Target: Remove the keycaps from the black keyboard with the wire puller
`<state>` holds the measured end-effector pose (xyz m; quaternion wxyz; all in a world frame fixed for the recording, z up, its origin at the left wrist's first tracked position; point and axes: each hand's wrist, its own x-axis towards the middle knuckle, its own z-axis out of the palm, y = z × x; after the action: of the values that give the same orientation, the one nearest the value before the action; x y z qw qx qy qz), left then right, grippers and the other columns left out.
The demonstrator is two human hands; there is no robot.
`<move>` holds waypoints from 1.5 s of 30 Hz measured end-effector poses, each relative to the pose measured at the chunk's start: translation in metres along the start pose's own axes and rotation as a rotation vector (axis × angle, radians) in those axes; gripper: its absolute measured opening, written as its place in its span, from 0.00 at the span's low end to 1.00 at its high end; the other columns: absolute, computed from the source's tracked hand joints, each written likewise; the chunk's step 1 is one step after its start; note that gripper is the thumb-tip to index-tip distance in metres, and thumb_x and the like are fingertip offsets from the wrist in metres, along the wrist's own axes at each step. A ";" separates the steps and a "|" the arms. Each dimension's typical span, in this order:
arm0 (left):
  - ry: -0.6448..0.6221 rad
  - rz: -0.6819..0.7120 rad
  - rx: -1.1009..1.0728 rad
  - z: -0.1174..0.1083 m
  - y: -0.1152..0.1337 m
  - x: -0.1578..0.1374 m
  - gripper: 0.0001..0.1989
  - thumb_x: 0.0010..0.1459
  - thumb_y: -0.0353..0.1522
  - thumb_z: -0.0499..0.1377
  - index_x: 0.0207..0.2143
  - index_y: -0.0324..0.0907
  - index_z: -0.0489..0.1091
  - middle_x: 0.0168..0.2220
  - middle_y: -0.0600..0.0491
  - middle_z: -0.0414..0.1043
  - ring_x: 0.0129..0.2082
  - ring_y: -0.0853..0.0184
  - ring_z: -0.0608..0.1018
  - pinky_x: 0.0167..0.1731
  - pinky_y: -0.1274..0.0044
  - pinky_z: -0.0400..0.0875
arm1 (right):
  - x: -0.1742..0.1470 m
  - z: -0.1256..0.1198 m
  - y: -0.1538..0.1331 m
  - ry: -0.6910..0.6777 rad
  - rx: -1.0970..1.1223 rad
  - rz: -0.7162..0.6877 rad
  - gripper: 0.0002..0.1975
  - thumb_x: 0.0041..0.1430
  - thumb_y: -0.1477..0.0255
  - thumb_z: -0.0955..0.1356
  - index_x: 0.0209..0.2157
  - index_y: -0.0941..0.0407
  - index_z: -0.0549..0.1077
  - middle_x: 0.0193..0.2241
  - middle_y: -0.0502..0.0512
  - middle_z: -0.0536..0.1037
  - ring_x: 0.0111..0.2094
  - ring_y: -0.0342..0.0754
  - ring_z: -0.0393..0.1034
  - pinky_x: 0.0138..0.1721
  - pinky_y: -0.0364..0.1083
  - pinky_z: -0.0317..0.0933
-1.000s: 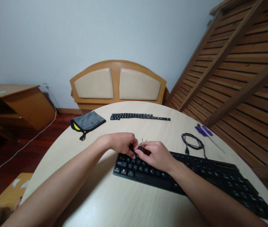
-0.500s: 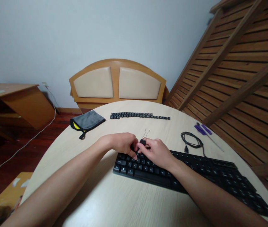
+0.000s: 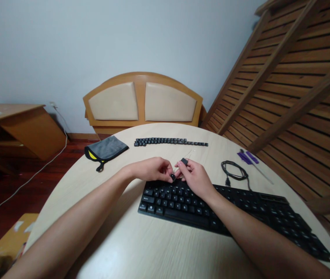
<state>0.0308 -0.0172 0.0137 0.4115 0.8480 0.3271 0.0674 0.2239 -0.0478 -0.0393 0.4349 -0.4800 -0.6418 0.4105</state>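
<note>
My left hand [image 3: 156,169] pinches a small black keycap [image 3: 173,177] between thumb and fingertips, just above the keyboard's far left edge. My right hand [image 3: 195,176] is closed around a wire keycap puller [image 3: 184,161] with a black body. Thin wires stick out of the puller at both ends, the lower ones close to the keycap. Below both hands lies a black keyboard [image 3: 179,201], angled across the table, most of its near rows still fitted with keys. My right forearm covers part of its middle.
Behind the hands, loose keycaps [image 3: 161,141] lie in rows on the round table [image 3: 118,248]. A grey and yellow cloth [image 3: 106,149] is at the left. To the right are a coiled black cable [image 3: 234,170] and a purple-handled brush-like tool [image 3: 247,157].
Both hands have lifted slightly up and away from the keys. The keycap now shows in my left fingertips, and the puller has tilted over to the right in my right hand.
</note>
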 end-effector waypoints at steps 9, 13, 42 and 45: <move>0.170 0.061 0.002 0.000 -0.004 0.004 0.11 0.55 0.36 0.61 0.36 0.37 0.70 0.28 0.54 0.71 0.28 0.69 0.70 0.28 0.79 0.63 | 0.007 -0.001 0.009 0.018 0.156 0.081 0.27 0.57 0.47 0.64 0.36 0.59 0.73 0.23 0.52 0.77 0.25 0.44 0.75 0.26 0.41 0.69; 0.208 0.109 0.043 0.000 -0.007 0.005 0.08 0.57 0.34 0.60 0.37 0.37 0.72 0.31 0.52 0.74 0.29 0.68 0.73 0.31 0.78 0.66 | 0.008 -0.001 0.007 0.052 0.200 0.067 0.27 0.54 0.47 0.67 0.32 0.59 0.73 0.23 0.53 0.77 0.24 0.43 0.74 0.27 0.40 0.70; 0.344 0.448 0.357 0.002 -0.015 0.006 0.10 0.64 0.34 0.58 0.44 0.41 0.75 0.42 0.48 0.73 0.40 0.65 0.76 0.42 0.75 0.69 | 0.013 -0.003 0.004 0.098 0.319 0.155 0.22 0.55 0.53 0.70 0.30 0.60 0.75 0.20 0.54 0.77 0.21 0.44 0.74 0.25 0.41 0.71; 0.330 0.467 0.341 0.002 -0.013 0.006 0.10 0.64 0.34 0.57 0.44 0.41 0.75 0.42 0.48 0.73 0.40 0.65 0.76 0.42 0.75 0.69 | 0.013 -0.003 0.003 0.111 0.347 0.207 0.19 0.57 0.56 0.70 0.29 0.60 0.75 0.20 0.54 0.77 0.21 0.43 0.73 0.24 0.40 0.70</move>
<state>0.0300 -0.0087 0.0018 0.1786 0.9344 0.1928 0.2406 0.2251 -0.0344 -0.0395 0.5010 -0.4832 -0.4838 0.5305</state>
